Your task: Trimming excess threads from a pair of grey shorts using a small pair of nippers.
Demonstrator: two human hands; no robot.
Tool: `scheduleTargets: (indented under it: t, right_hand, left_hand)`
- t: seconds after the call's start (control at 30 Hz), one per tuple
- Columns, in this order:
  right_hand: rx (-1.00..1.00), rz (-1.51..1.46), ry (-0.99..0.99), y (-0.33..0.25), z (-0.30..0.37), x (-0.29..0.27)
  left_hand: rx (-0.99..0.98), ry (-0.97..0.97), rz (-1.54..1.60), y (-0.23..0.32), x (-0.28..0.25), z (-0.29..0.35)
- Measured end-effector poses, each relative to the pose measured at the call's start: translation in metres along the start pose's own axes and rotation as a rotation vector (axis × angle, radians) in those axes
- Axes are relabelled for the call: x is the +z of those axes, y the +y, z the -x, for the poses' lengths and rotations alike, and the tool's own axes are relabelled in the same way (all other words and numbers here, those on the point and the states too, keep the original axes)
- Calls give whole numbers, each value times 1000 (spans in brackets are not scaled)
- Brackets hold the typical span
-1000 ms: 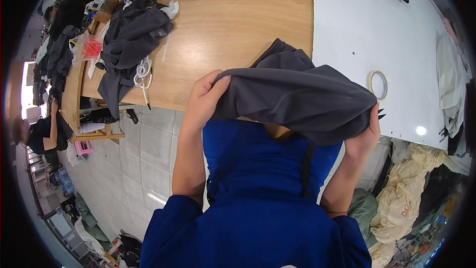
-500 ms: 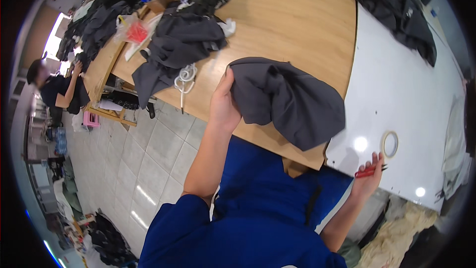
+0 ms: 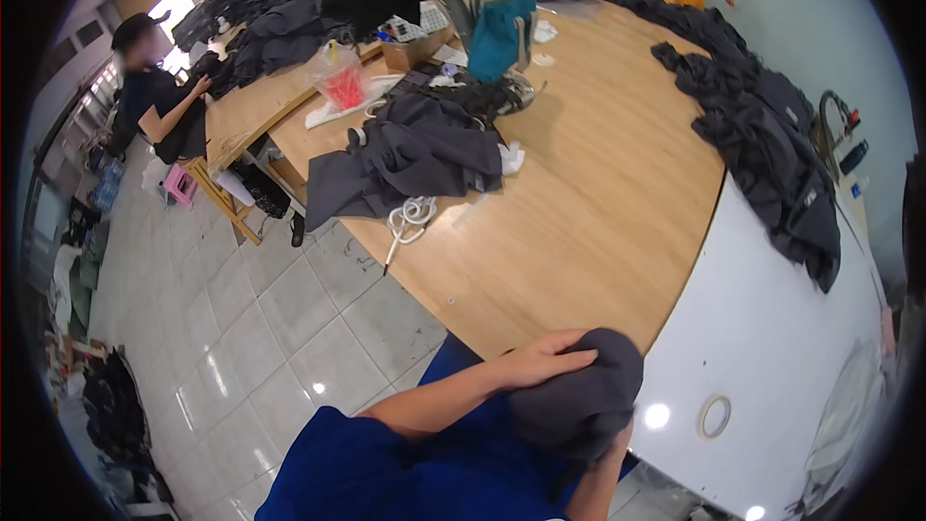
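Observation:
A dark grey cloth garment is bunched up close in front of my body, at the near edge of the wooden table. My left hand is closed over its top, thumb and fingers pressing into the fabric. Against the right side of the same bundle lies my right hand, its fingers hidden behind the cloth. The red-handled tool seen in it earlier does not show now.
Dark grey garments and a white cord lie on the wooden table. A tape roll sits on the white surface at right. More dark garments line the right side. Several people work farther back.
The garment has come down toward my body and bunched up. My left hand has shifted onto its top; my right hand has moved left from beside the tape roll to the cloth. The view has tilted up.

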State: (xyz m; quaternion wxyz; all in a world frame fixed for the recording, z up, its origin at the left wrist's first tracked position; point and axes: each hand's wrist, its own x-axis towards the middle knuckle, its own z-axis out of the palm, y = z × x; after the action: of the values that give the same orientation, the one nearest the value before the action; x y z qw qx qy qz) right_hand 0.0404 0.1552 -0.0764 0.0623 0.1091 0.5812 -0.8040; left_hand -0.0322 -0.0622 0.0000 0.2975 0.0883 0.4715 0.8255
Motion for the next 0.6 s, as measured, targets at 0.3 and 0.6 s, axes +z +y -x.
scheduleTargets:
  t: [0.3, 0.6]
  right_hand:
    - [-48, 140, -199, -38, -5, 50]
    - [-281, 668, -57, -28, -56, 85]
  left_hand:
    - [-225, -266, -51, -31, -34, 63]
    - [-226, 34, 238, -31, -51, 134]
